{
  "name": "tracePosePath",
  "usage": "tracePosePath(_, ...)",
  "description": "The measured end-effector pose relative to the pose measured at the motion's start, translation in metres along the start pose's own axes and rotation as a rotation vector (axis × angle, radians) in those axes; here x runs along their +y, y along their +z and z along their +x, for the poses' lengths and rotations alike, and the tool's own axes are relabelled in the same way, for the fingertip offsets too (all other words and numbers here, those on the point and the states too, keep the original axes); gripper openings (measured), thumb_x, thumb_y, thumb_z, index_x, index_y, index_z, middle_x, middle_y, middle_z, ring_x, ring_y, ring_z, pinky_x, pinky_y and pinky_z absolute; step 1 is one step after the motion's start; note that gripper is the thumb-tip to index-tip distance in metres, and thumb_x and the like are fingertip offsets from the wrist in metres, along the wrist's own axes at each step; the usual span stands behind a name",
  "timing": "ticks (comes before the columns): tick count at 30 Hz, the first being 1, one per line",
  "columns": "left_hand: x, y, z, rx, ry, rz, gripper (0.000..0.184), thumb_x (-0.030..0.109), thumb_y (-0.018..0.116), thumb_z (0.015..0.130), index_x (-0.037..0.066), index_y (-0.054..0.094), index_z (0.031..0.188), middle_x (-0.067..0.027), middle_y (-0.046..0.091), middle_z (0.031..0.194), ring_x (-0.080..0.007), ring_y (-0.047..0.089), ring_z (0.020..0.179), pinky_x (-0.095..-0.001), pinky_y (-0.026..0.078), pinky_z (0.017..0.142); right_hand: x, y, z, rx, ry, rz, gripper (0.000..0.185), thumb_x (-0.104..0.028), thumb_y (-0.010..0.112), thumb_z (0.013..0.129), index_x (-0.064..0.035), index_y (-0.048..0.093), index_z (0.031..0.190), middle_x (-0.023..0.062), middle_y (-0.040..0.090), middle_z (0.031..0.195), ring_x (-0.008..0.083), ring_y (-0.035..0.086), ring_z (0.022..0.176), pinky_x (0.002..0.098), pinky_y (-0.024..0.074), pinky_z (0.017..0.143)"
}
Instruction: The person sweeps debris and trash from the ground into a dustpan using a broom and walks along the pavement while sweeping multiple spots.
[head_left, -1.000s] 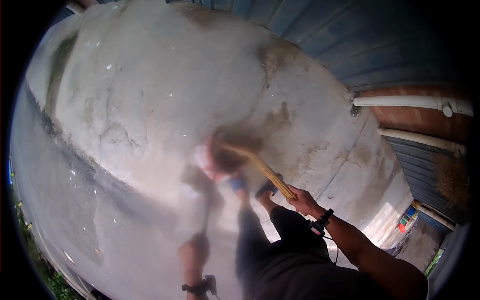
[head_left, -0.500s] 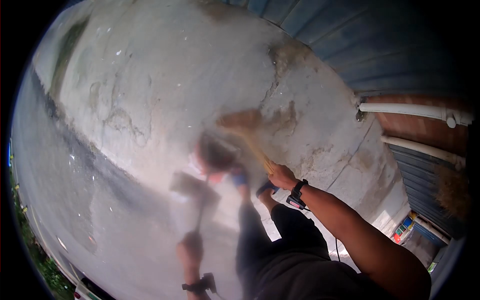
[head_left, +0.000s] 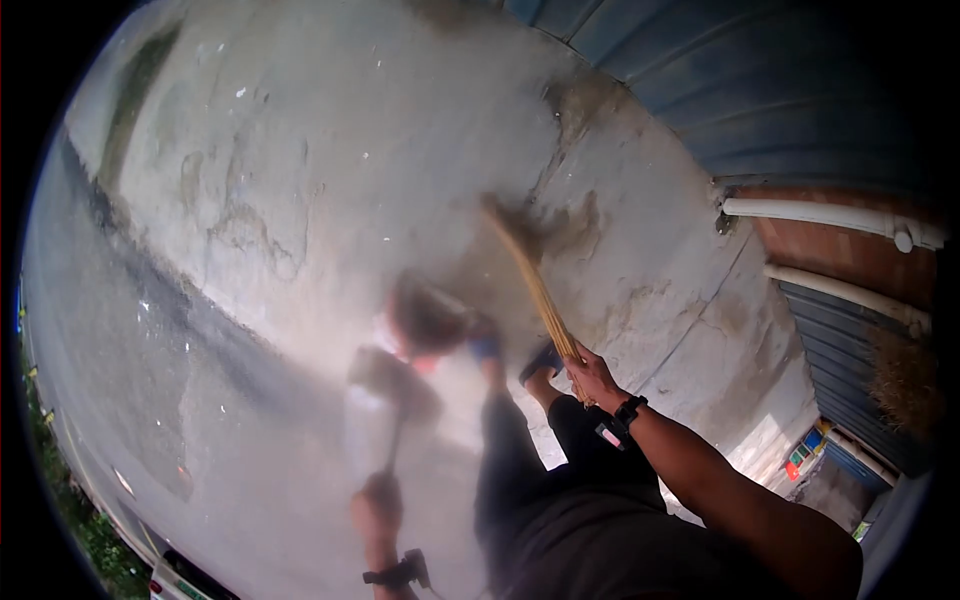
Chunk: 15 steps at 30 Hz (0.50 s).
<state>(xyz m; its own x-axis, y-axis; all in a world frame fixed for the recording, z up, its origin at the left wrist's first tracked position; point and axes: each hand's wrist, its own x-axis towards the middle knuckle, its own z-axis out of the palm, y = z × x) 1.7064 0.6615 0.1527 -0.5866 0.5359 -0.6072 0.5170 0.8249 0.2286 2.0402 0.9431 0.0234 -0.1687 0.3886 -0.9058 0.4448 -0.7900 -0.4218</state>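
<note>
Two bare hands show in the head view, both low in the picture and well apart from each other. The right hand (head_left: 597, 378), toward four o'clock from the middle, is closed firmly on a straw-yellow broom handle (head_left: 543, 300), its fingers wrapped around the lower end. The handle looks like a bundle of thin stalks and slants up toward eleven o'clock from the fist; its far end meets a dark, smeared patch on the floor (head_left: 330, 130), and whether that is bristles or stain cannot be told. The left hand (head_left: 377, 515), at seven o'clock, is blurred, but its fingers look curled shut around a thin dark rod (head_left: 397, 440). The rod points toward twelve o'clock from that hand and joins a hazy, grey-white pan-like shape (head_left: 373, 388), too smeared to make out clearly. Just beyond that, toward one o'clock from it, sits a blurred reddish-and-dark shape (head_left: 425, 322) near the left foot (head_left: 486, 343). The right shoe (head_left: 541, 363) stands between the reddish shape and the right hand. Black bands circle both wrists. A ribbed metal wall (head_left: 740, 105) fills two o'clock, with white pipes (head_left: 810, 210) near three.
</note>
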Motion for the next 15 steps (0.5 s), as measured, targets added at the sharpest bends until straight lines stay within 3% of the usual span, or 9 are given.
tracePosePath(4, -0.001, 0.0, -0.001, -0.041, 0.038, 0.082, 0.021, 0.023, 0.072, 0.085, 0.007, 0.07, 0.099, -0.0204, 0.068, 0.074, -0.0422, 0.068, 0.072, -0.0499, 0.054, 0.063, 0.028, 0.059, 0.028, -0.161, 0.147, 0.151, 0.021, -0.031, 0.059, 0.1, -0.0107, 0.057, 0.104, 0.0, 0.049, 0.07, 0.0128, 0.052, 0.057, 0.0292, 0.0439, 0.047)
tracePosePath(8, -0.025, 0.007, -0.005, -0.037, 0.08, 0.063, 0.02, 0.023, 0.071, 0.085, 0.007, 0.068, 0.097, -0.0202, 0.068, 0.073, -0.0429, 0.067, 0.07, -0.0508, 0.054, 0.062, 0.042, 0.108, 0.009, -0.306, 0.306, 0.17, 0.034, -0.044, 0.06, 0.099, -0.0118, 0.053, 0.093, 0.0002, 0.05, 0.071, 0.0142, 0.053, 0.057, 0.0302, 0.0454, 0.048)
tracePosePath(11, -0.034, 0.01, -0.005, -0.037, 0.067, 0.045, 0.019, 0.023, 0.071, 0.085, 0.007, 0.067, 0.094, -0.02, 0.067, 0.072, -0.0433, 0.066, 0.069, -0.0516, 0.053, 0.062, 0.03, 0.102, -0.026, -0.35, 0.334, 0.118, 0.033, -0.043, 0.058, 0.101, -0.011, 0.059, 0.106, 0.0006, 0.051, 0.072, 0.0134, 0.052, 0.054, 0.0284, 0.0461, 0.049)
tracePosePath(13, -0.037, 0.01, -0.006, -0.044, 0.075, 0.028, 0.018, 0.023, 0.071, 0.085, 0.007, 0.066, 0.092, -0.0198, 0.067, 0.071, -0.0436, 0.066, 0.068, -0.052, 0.053, 0.061, 0.032, 0.086, -0.032, -0.396, 0.296, 0.144, 0.028, -0.035, 0.056, 0.103, -0.0166, 0.057, 0.125, 0.001, 0.053, 0.075, 0.0113, 0.054, 0.056, 0.0265, 0.0468, 0.047)
tracePosePath(15, -0.04, 0.012, -0.009, -0.03, 0.069, 0.021, 0.018, 0.024, 0.071, 0.086, 0.007, 0.065, 0.089, -0.0201, 0.066, 0.07, -0.0436, 0.066, 0.068, -0.0522, 0.053, 0.061, 0.014, 0.078, -0.048, -0.369, 0.28, 0.137, 0.037, -0.031, 0.054, 0.105, -0.0167, 0.055, 0.14, 0.0001, 0.053, 0.075, 0.0117, 0.054, 0.055, 0.0264, 0.0473, 0.049)
